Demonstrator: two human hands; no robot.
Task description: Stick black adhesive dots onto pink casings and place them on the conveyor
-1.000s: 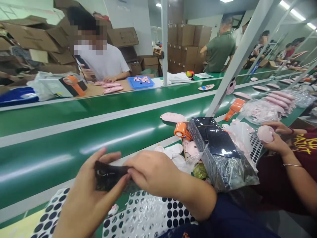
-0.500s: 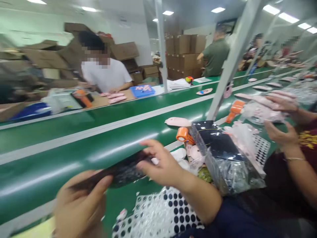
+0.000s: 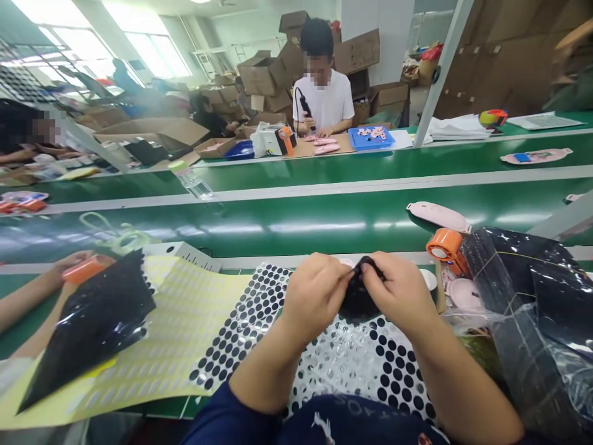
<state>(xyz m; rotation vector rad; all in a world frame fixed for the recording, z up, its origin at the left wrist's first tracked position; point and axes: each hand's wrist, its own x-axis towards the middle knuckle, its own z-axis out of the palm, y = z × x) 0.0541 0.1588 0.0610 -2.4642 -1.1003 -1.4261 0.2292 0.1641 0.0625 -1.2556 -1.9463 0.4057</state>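
My left hand (image 3: 315,295) and my right hand (image 3: 397,292) are close together above a sheet of black round stickers (image 3: 259,315). Both pinch a small black bag (image 3: 357,300), each with fingers closed on its top edge. The bag hangs crumpled between my palms. A bundle of black glossy bags in clear wrap (image 3: 532,290) lies just right of my right hand. An orange round part (image 3: 443,243) and pink shells (image 3: 463,293) sit beside it.
A green conveyor belt (image 3: 296,216) runs across, carrying a pink housing (image 3: 438,215). At left, another person's hand (image 3: 69,266) holds an orange item near a black bag (image 3: 92,321) on a yellow label sheet (image 3: 185,315). A person in white works opposite at a blue tray (image 3: 370,137).
My view has swung left and down. My hands have come together in front of me, and the black bag is now bunched between both hands instead of stretched out long.
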